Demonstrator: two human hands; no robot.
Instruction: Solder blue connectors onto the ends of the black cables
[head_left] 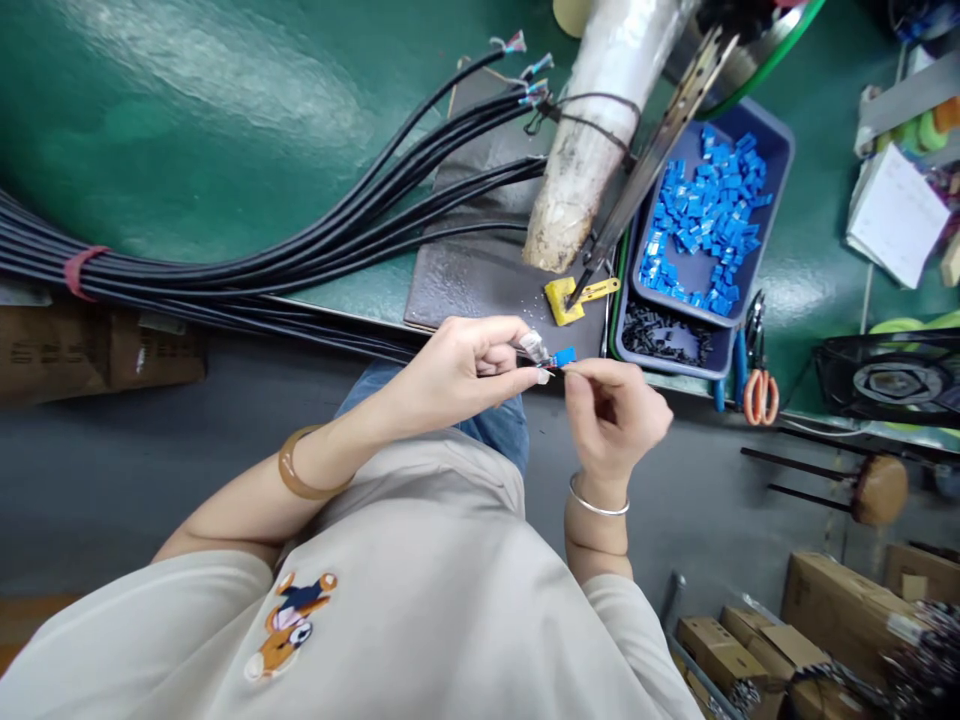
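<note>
At bench [187,150], left hand [484,360] pinches wires [548,366] by blue connector [564,356]; right hand [621,408] closed, contents unclear; tube [592,130] overhangs mat [472,280]

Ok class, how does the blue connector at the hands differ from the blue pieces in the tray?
The connector is a single item; the pieces are many, loosely heaped. The connector is held up between the left hand and right hand; the pieces lie in the tray. Both are bright blue.
</note>
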